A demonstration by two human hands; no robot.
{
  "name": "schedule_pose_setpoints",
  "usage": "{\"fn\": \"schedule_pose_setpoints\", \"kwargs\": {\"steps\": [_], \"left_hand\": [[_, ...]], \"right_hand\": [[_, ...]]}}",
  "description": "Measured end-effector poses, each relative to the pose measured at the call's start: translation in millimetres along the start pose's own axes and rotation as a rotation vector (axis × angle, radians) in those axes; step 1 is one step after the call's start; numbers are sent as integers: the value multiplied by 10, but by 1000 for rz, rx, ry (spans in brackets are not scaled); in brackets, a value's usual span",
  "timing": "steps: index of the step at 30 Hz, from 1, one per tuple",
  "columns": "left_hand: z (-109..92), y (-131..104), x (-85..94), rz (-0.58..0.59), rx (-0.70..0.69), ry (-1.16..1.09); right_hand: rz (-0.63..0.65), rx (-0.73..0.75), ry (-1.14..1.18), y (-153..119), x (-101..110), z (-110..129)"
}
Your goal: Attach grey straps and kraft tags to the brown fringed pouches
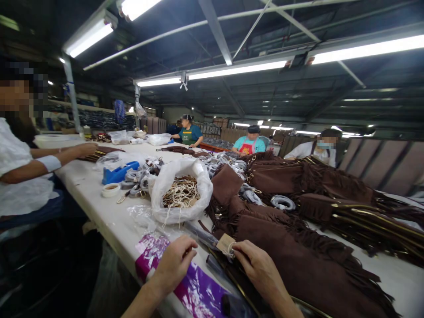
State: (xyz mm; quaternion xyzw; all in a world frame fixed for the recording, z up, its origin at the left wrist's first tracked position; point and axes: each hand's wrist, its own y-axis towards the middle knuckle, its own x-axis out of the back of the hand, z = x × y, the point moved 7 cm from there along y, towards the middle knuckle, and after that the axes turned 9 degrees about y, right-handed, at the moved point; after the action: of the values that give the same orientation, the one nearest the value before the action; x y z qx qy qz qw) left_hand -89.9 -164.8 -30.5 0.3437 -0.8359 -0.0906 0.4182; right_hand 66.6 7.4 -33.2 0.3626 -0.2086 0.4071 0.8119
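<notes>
My left hand (175, 263) is over the shiny purple plastic package (202, 289), its fingers bent and thumb near the fingertips; I cannot make out anything between them. My right hand (256, 265) pinches the white string of a tan paper tag (225, 244). Under the tag lies a dark brown fringed piece (291, 265) with a gold-coloured zipper edge, beside a dark strap wrapped in clear plastic. Just beyond my hands stands a white plastic bag (202, 194), open at the top, with many stringed tags (180, 192) inside.
Brown fringed pieces (334, 181) pile up at the right. A blue tape dispenser (121, 172), a white tape roll (111, 190) and wrapped grey straps (282, 202) lie on the white table (96, 194). A person works at the left; several others are across the table.
</notes>
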Motion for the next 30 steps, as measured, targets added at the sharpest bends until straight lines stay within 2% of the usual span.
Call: {"fn": "schedule_pose_setpoints", "kwargs": {"steps": [3,6,9,11,14,17,19,21,24,25,26,30], "left_hand": [[-229,130,-176,55,-110,9],[-446,311,-424,162,-277,157],[-551,491,-654,232,-452,289],[-577,589,-712,235,-536,276],[-591,673,-585,187,-570,231],[-593,652,-223,79,-496,228],[-580,548,14,63,-451,291],[-517,378,126,179,-425,390],[-304,60,119,468,-400,415],[-220,-15,124,512,-385,392],[-135,-50,149,501,-365,367],[185,55,299,221,-314,313]], "right_hand": [[3,-14,-5,1,2,-7],[-25,-13,12,7,29,-6],[-43,-3,27,9,47,2],[-42,-5,28,9,49,0],[-48,-14,26,10,60,-7],[-65,-10,45,17,81,-2],[-84,-11,63,22,101,-2],[-99,-14,78,22,115,-6],[-92,-13,82,16,106,-20],[-84,-14,83,14,96,-26],[-75,-21,83,13,87,-33],[-15,-103,101,36,30,-25]]}}
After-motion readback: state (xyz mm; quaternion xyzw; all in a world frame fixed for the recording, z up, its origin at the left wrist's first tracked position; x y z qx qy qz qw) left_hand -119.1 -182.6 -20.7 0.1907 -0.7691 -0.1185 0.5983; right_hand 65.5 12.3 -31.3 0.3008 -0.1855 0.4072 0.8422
